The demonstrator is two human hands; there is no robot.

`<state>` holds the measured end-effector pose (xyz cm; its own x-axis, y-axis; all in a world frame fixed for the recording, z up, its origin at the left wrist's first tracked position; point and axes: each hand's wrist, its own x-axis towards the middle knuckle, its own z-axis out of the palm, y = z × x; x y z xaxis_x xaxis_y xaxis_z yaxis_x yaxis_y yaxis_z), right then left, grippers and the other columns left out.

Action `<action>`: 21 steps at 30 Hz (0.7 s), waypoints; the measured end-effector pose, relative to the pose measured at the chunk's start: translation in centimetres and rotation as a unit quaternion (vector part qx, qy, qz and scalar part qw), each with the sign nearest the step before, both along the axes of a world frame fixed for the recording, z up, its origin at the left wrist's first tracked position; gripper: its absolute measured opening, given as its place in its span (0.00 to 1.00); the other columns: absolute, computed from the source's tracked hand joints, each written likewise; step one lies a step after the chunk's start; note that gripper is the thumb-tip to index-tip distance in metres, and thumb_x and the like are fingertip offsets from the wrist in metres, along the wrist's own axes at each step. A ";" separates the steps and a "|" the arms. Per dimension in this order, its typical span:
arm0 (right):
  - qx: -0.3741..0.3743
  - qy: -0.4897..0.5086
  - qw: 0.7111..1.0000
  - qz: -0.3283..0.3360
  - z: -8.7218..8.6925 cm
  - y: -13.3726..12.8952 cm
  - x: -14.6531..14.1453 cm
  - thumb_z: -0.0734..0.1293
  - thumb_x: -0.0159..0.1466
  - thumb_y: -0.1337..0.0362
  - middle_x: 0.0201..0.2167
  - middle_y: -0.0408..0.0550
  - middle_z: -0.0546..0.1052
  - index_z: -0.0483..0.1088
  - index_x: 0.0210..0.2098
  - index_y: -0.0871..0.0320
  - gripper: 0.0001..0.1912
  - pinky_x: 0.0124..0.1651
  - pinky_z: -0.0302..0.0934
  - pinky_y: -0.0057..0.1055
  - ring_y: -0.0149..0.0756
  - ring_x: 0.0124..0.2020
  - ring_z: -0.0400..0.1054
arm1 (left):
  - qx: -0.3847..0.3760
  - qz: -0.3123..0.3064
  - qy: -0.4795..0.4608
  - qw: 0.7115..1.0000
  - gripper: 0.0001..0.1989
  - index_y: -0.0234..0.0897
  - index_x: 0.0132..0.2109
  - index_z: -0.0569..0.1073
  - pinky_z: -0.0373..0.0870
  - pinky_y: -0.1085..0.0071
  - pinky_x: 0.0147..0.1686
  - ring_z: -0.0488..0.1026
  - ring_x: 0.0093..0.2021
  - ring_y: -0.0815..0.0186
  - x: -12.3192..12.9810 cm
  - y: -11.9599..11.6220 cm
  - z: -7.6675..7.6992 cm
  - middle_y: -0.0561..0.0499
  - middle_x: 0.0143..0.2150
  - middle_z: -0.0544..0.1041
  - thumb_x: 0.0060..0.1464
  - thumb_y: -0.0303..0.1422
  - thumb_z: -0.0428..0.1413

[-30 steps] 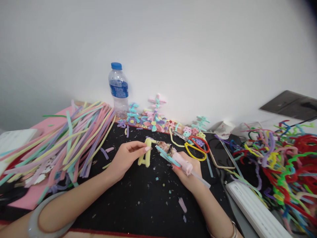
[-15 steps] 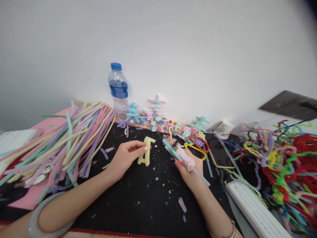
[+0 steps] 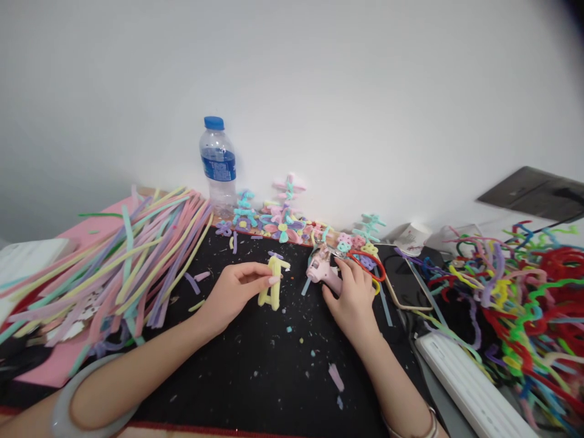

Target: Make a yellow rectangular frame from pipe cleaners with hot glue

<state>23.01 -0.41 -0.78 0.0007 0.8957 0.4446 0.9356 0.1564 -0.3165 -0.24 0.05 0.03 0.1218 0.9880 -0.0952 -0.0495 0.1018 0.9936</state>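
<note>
Thumb and fingers of my left hand (image 3: 244,289) pinch a pale yellow piece of bent pipe cleaner (image 3: 274,286) above the black mat (image 3: 255,377). It has a long upright part and short arms at the top and bottom. My right hand (image 3: 353,295) is closed about the handle end of a pink hot glue gun (image 3: 319,267), low over the mat; the grip is partly hidden. Scissors with red and yellow handles (image 3: 371,267) lie just beyond that hand, partly covered by it.
Loose pastel pipe cleaners (image 3: 150,255) are heaped on the left, and bright curled ones (image 3: 538,304) on the right. A water bottle (image 3: 218,164) and finished pipe-cleaner figures (image 3: 285,213) stand by the wall. A phone (image 3: 410,283) and a white power strip (image 3: 469,377) lie at right.
The glue gun has turned and gone down towards the mat under my right hand, its body now left of the fingers. My left hand has shifted slightly right with the yellow piece.
</note>
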 end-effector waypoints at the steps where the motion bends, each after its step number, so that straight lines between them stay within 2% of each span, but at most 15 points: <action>1: 0.025 0.014 0.999 0.024 0.3 -0.2 -0.2 0.65 0.55 0.66 0.51 0.59 0.67 0.64 0.51 0.59 0.23 0.50 0.55 0.54 0.57 0.52 0.59 | 0.003 -0.001 -0.001 1.000 0.08 0.35 0.32 0.78 0.67 0.72 0.36 0.72 0.34 0.65 0.0 0.0 0.0 0.50 0.32 0.78 0.44 0.35 0.63; 3: 0.043 0.074 0.989 0.122 0.9 -0.9 -0.9 0.63 0.59 0.67 0.50 0.56 0.68 0.64 0.49 0.58 0.18 0.54 0.55 0.47 0.49 0.53 0.59 | 0.011 -0.007 -0.001 1.000 0.07 0.36 0.32 0.78 0.67 0.71 0.38 0.72 0.36 0.64 0.2 -0.1 -0.1 0.50 0.33 0.79 0.45 0.35 0.62; 5: 0.009 0.123 0.970 0.210 1.3 -1.7 -2.0 0.63 0.60 0.67 0.46 0.53 0.69 0.66 0.47 0.56 0.15 0.52 0.58 0.41 0.43 0.50 0.62 | 0.025 -0.029 0.002 0.999 0.06 0.36 0.32 0.79 0.68 0.70 0.40 0.73 0.39 0.62 0.4 -0.3 -0.1 0.50 0.35 0.79 0.46 0.34 0.61; 8: -0.032 0.167 0.948 0.270 1.3 -2.5 -3.5 0.65 0.59 0.67 0.44 0.51 0.70 0.68 0.44 0.55 0.13 0.51 0.60 0.36 0.39 0.47 0.64 | 0.046 -0.082 0.008 0.996 0.06 0.37 0.35 0.79 0.68 0.69 0.45 0.73 0.42 0.61 0.6 -0.5 -0.3 0.49 0.40 0.79 0.48 0.32 0.60; 11: -0.038 0.202 0.940 0.272 0.9 -2.7 -4.4 0.64 0.60 0.71 0.39 0.49 0.72 0.69 0.39 0.56 0.08 0.46 0.62 0.32 0.37 0.43 0.66 | 0.068 -0.119 0.025 0.990 0.08 0.39 0.39 0.80 0.66 0.66 0.50 0.73 0.47 0.60 0.7 -0.7 -0.5 0.49 0.45 0.78 0.51 0.33 0.58; 15: -0.049 0.233 0.942 0.238 0.8 -2.5 -4.1 0.62 0.60 0.73 0.35 0.47 0.74 0.69 0.34 0.57 0.07 0.41 0.61 0.32 0.35 0.38 0.67 | 0.064 -0.135 0.041 0.988 0.11 0.39 0.42 0.78 0.64 0.66 0.53 0.71 0.50 0.60 0.7 -0.6 -0.6 0.49 0.47 0.78 0.52 0.33 0.57; 18: -0.062 0.236 0.946 0.212 0.7 -2.4 -3.7 0.63 0.60 0.73 0.30 0.45 0.74 0.69 0.32 0.56 0.06 0.36 0.60 0.31 0.35 0.33 0.66 | 0.054 -0.136 0.033 0.989 0.08 0.36 0.39 0.75 0.66 0.66 0.51 0.73 0.47 0.61 0.7 -0.6 -0.4 0.48 0.44 0.78 0.51 0.33 0.57; 21: -0.070 0.240 0.946 0.205 0.7 -2.3 -3.5 0.63 0.60 0.72 0.30 0.45 0.74 0.70 0.33 0.56 0.06 0.36 0.60 0.31 0.36 0.33 0.66 | 0.055 -0.124 0.011 0.991 0.07 0.37 0.35 0.67 0.66 0.66 0.49 0.74 0.46 0.62 0.6 -0.6 -0.1 0.49 0.41 0.78 0.51 0.33 0.57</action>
<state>19.54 -2.72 -0.10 -0.1869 0.9150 0.3575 0.5484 0.3991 -0.7349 0.39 -0.60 -0.11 0.3616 0.9323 0.0057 -0.0147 -0.0004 0.9999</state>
